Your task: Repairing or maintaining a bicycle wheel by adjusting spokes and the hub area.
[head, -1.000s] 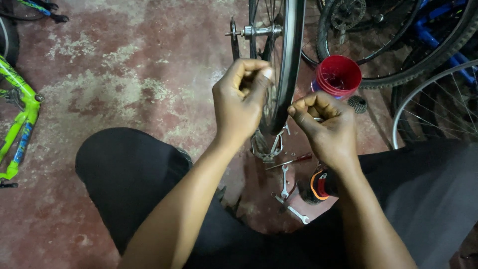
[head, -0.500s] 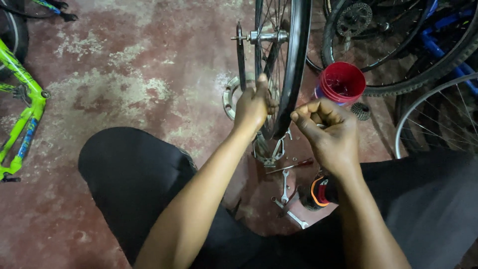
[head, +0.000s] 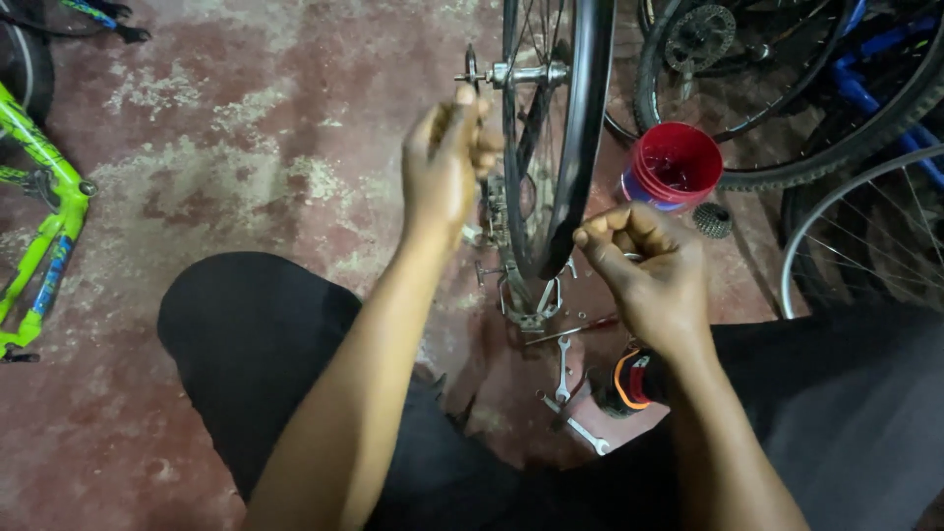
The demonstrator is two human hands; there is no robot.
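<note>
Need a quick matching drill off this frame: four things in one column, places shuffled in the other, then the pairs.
Things:
1. red cup
2. green bicycle frame
3. wrenches
4. left hand

Places:
A. far left edge of the view
B. on the floor below the upright wheel
C. raised beside the wheel's axle
D. on the floor right of the wheel

Pairs: 1-D, 2-A, 3-B, 4-C
</note>
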